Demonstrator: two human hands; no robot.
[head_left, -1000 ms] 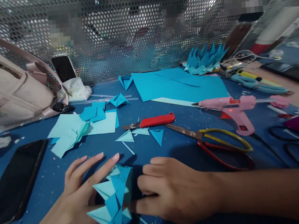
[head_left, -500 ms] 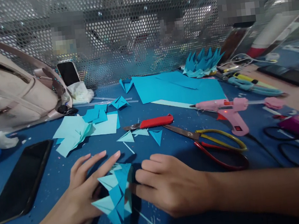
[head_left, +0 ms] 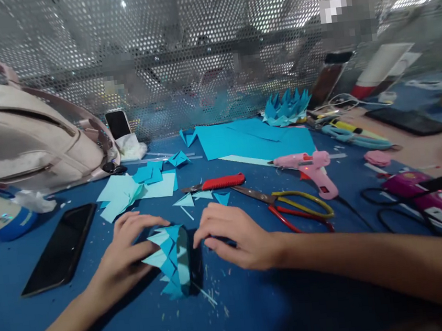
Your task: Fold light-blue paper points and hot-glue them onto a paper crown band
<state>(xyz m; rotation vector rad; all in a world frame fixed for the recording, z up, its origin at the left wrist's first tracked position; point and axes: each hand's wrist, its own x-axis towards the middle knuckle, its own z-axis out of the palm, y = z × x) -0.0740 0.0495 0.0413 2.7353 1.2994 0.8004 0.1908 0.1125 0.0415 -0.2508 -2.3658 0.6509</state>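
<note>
A spiky ring of folded blue and pale-blue paper triangles (head_left: 173, 260) stands on the blue table (head_left: 240, 316) between my hands. My left hand (head_left: 125, 249) curls round its left side, fingers bent over the top points. My right hand (head_left: 234, 235) presses its fingertips against the ring's right edge, fingers bent. Both hands grip the paper piece.
Red-handled cutter (head_left: 222, 181), scissors (head_left: 288, 208) and pink glue gun (head_left: 310, 166) lie just beyond my hands. Loose paper squares (head_left: 136, 187), blue sheets (head_left: 250, 139), another spiky paper piece (head_left: 286, 108). Black phone (head_left: 61, 248) left, pink bag (head_left: 24, 139), perforated metal screen (head_left: 193, 47) behind.
The view has pulled back and tilted up. My left fingers, stretched out before, have curled over the paper ring; my right hand has shifted up to its right edge.
</note>
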